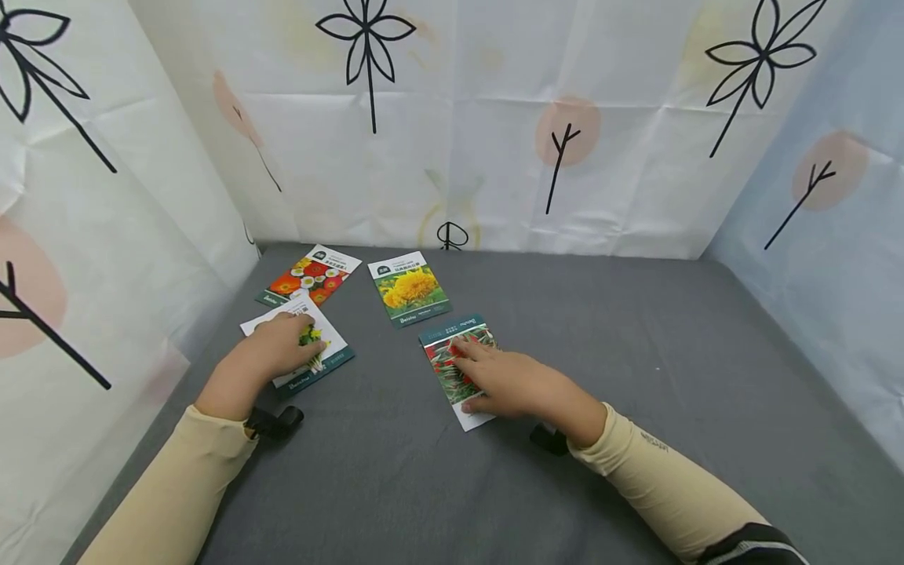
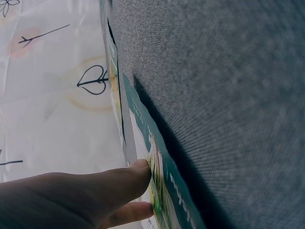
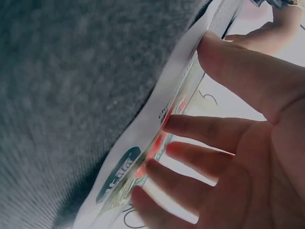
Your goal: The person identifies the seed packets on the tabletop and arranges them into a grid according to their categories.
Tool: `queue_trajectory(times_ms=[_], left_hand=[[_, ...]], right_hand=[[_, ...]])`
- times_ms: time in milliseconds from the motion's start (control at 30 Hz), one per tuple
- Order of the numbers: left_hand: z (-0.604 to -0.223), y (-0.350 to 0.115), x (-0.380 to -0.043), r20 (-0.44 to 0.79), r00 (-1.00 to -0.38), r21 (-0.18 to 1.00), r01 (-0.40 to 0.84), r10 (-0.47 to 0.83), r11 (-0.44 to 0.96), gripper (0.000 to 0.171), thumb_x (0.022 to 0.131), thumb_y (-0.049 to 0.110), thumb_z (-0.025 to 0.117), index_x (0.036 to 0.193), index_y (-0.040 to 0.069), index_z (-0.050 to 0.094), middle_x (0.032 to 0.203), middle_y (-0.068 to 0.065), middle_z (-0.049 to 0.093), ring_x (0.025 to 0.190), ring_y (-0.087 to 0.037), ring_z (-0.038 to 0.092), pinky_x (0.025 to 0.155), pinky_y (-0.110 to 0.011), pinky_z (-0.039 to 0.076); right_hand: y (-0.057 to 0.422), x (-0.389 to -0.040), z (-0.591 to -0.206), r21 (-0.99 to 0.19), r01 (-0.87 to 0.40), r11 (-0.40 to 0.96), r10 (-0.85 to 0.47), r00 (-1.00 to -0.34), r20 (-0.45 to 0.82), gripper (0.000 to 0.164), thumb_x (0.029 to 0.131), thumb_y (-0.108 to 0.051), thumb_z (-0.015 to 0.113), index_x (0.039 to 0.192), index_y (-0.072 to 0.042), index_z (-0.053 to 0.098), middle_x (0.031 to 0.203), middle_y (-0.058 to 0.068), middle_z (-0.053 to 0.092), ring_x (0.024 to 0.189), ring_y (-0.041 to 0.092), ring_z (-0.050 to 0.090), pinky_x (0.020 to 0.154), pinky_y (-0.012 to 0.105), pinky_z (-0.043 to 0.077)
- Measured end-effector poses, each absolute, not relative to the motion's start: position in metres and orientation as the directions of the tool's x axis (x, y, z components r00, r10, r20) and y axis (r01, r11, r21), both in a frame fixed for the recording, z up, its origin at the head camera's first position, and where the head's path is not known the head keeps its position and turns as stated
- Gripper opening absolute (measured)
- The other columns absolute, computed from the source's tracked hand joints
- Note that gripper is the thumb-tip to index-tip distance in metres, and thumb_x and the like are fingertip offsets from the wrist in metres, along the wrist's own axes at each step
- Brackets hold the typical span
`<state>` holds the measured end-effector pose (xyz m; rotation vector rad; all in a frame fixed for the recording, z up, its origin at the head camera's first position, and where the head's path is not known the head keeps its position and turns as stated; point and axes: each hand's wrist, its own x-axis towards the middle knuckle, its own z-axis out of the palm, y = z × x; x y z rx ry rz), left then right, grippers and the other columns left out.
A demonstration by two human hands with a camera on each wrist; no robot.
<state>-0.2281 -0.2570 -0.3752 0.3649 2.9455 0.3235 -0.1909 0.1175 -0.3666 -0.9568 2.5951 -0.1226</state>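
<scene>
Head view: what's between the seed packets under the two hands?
Only bare grey cloth in the head view; the yellow-flower seed packet lies farther back.

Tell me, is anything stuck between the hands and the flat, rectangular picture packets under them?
Nothing visible stands in the way. The right hand directly touches the flat, rectangular packet with a red-and-green picture, and the left hand directly touches the flat, rectangular white packet with a dark green band.

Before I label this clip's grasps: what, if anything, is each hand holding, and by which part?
No grip shows: the left hand touches the white-and-green packet's printed face, the right hand the face of the red-and-green packet.
</scene>
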Motion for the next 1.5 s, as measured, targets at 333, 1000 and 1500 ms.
queue_trajectory(times_ms=[333,1000,1500], left_hand=[[-0.3727,-0.256,-0.2288,-0.143,-0.96,0.231,0.205,0.241,0.951,0.06,0.103,0.031,0.065,0.143,-0.012,0.054,0.144,-0.041,0.054,0.138,-0.058,0.047,0.111,-0.071,0.044],[-0.3725,-0.2567,-0.2283,-0.144,-0.958,0.246,0.207,0.247,0.947,0.06,0.104,0.03,0.064,0.144,-0.014,0.053,0.144,-0.042,0.053,0.138,-0.058,0.047,0.112,-0.071,0.042],[-0.3751,-0.2566,-0.2288,-0.155,-0.958,0.241,0.202,0.243,0.949,0.062,0.104,0.031,0.064,0.145,-0.014,0.052,0.146,-0.041,0.052,0.14,-0.058,0.046,0.113,-0.07,0.042]], right_hand=[[0.1238,-0.1951,-0.367,-0.287,-0.606,0.742,-0.67,-0.665,-0.33,0.078,0.106,-0.037,0.067,0.17,-0.016,0.028,0.179,0.01,0.018,0.167,0.034,0.014,0.13,0.056,0.028],[0.1228,-0.1994,-0.3687,-0.35,-0.565,0.747,-0.664,-0.654,-0.363,0.077,0.106,-0.036,0.066,0.169,-0.014,0.029,0.179,0.012,0.013,0.167,0.038,0.004,0.131,0.059,0.023],[0.1197,-0.1951,-0.3658,-0.324,-0.52,0.791,-0.612,-0.694,-0.38,0.078,0.104,-0.037,0.07,0.168,-0.015,0.033,0.179,0.01,0.016,0.167,0.036,0.007,0.131,0.056,0.025]])
